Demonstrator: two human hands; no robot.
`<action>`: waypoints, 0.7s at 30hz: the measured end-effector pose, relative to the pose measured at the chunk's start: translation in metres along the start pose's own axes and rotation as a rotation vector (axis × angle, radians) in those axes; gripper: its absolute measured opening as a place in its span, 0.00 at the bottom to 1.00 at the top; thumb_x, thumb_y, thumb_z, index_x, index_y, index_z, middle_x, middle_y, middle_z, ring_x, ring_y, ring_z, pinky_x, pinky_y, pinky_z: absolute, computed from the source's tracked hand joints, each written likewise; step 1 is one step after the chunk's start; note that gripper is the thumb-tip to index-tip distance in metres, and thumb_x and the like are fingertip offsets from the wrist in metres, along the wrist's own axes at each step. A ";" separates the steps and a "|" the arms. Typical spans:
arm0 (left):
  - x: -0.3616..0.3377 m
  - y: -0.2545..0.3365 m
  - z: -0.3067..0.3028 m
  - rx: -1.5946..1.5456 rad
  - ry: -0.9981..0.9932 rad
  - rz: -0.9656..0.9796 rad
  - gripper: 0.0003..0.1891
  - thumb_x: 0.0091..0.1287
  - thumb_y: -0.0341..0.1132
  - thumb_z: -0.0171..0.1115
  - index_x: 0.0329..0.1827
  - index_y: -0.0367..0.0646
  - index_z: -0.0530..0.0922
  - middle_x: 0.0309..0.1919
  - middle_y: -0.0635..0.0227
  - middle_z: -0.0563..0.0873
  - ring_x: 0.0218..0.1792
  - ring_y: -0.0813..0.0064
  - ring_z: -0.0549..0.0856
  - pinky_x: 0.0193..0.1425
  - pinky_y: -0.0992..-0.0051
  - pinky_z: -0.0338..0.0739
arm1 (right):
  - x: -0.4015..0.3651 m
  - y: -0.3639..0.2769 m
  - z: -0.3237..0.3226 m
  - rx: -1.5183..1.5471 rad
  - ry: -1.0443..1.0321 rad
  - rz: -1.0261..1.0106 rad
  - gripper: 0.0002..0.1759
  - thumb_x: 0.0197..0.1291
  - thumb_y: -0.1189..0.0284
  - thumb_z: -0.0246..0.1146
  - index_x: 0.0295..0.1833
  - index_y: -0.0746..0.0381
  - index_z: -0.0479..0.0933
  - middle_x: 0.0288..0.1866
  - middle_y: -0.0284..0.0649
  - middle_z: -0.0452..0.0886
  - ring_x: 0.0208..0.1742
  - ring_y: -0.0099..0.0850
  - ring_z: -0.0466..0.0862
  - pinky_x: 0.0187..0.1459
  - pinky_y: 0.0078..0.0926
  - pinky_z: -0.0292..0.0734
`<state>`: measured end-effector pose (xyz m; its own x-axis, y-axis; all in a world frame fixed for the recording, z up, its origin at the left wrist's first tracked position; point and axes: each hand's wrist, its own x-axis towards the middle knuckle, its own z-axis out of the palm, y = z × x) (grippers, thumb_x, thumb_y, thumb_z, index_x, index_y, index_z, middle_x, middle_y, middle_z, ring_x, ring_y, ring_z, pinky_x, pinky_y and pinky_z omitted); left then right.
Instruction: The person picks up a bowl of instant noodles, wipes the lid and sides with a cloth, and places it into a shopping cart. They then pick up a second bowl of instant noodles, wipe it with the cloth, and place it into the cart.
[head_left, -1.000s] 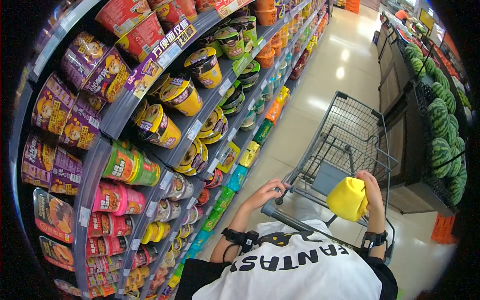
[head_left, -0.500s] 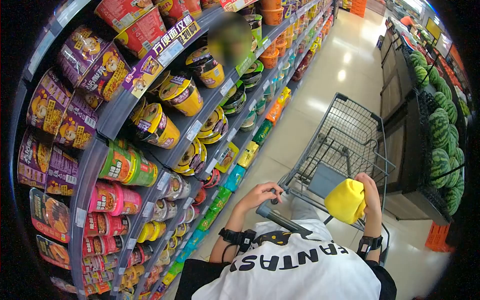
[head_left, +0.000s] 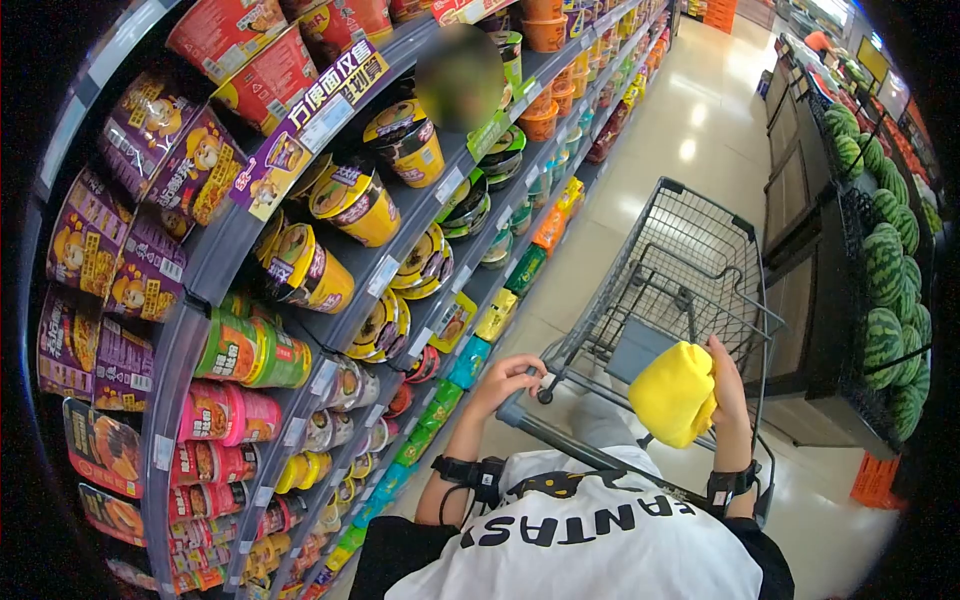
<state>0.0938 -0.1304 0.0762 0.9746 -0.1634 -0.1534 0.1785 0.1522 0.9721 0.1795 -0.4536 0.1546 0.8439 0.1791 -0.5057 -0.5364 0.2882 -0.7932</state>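
Note:
My left hand [head_left: 508,384] is beside the left end of the cart's handle [head_left: 560,436], palm down, with its fingers loosely bent and a little apart; I see nothing held in it. Bunched yellow cloth [head_left: 672,395] is gripped by my right hand [head_left: 729,392], whose fingers lie along its right side, partly hidden behind it. The cloth is above the near part of the grey wire shopping cart [head_left: 690,240]. Both wrists wear black straps.
Shelves [head_left: 400,285] of cup and bowl noodles rise along the left. A dark produce stand [head_left: 800,290] holding watermelons [head_left: 885,345] runs along the right. Orange crates [head_left: 876,480] stand at its near end. Tiled aisle floor [head_left: 690,110] stretches ahead, and a blurred patch covers part of the shelf.
The view has shifted slightly. My left hand has moved a little left and the handle shows more fully. The yellow cloth and my right hand are slightly further left.

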 end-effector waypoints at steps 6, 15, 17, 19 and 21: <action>0.025 -0.004 -0.013 -0.043 0.033 0.039 0.09 0.54 0.28 0.57 0.38 0.37 0.77 0.29 0.67 0.79 0.28 0.79 0.77 0.33 0.80 0.71 | 0.022 -0.002 0.024 0.083 -0.179 0.213 0.29 0.63 0.48 0.47 0.42 0.65 0.74 0.33 0.38 0.81 0.32 0.27 0.82 0.36 0.24 0.78; 0.060 0.000 -0.026 -0.087 0.103 0.021 0.10 0.55 0.30 0.56 0.40 0.39 0.77 0.36 0.68 0.79 0.36 0.81 0.77 0.40 0.80 0.70 | 0.088 -0.004 0.037 0.656 -0.376 0.461 0.32 0.59 0.46 0.51 0.57 0.60 0.69 0.52 0.42 0.77 0.50 0.37 0.78 0.53 0.36 0.73; 0.067 0.001 -0.027 -0.071 0.112 0.045 0.10 0.56 0.32 0.56 0.40 0.39 0.77 0.36 0.68 0.79 0.39 0.81 0.77 0.42 0.80 0.71 | 0.096 -0.009 0.039 0.668 -0.409 0.468 0.32 0.58 0.47 0.53 0.58 0.61 0.68 0.53 0.42 0.76 0.51 0.38 0.78 0.54 0.36 0.73; 0.075 -0.002 -0.025 -0.165 0.179 0.031 0.11 0.59 0.35 0.55 0.41 0.39 0.76 0.36 0.68 0.79 0.40 0.79 0.77 0.44 0.78 0.71 | 0.097 -0.019 0.041 0.648 -0.466 0.518 0.33 0.57 0.47 0.55 0.59 0.61 0.66 0.55 0.43 0.75 0.52 0.39 0.77 0.55 0.37 0.72; 0.079 -0.001 -0.026 -0.318 0.327 -0.021 0.12 0.61 0.37 0.54 0.42 0.39 0.75 0.35 0.67 0.79 0.41 0.77 0.78 0.46 0.76 0.72 | 0.117 -0.004 0.025 0.541 -0.367 0.427 0.31 0.57 0.53 0.57 0.59 0.64 0.66 0.54 0.46 0.75 0.51 0.40 0.77 0.55 0.37 0.72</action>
<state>0.1743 -0.1187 0.0582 0.9528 0.1391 -0.2698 0.1813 0.4523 0.8733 0.2803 -0.4099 0.1072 0.5626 0.6504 -0.5103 -0.8183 0.5259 -0.2318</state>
